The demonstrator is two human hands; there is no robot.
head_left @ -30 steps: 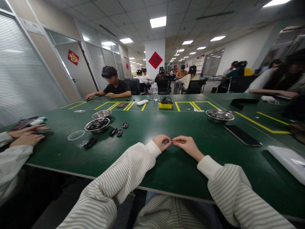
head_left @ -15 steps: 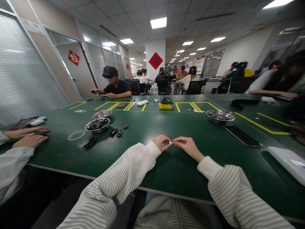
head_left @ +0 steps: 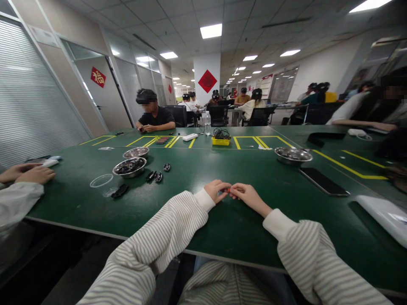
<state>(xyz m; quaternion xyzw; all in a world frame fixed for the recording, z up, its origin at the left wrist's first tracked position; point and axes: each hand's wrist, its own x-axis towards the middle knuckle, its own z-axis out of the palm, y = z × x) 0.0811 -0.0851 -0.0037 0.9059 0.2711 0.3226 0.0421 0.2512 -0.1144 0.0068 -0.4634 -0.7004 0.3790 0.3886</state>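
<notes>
Just above the green table, my left hand and my right hand meet with their fingertips close together. Between them is a small part with red or orange on it, pinched by both hands and mostly covered by the fingers. Its kind is too small to make out. To the left lie several small black parts, a larger black piece and a metal bowl filled with black parts.
A second metal bowl stands behind the first; another is at the right beside a black phone. A clear plastic ring, yellow basket of cables and bottle are also here. A co-worker's hands rest at left.
My fingers have shifted slightly around the small part, so its light-coloured piece no longer shows and more red is visible. The person across has drawn their hands together.
</notes>
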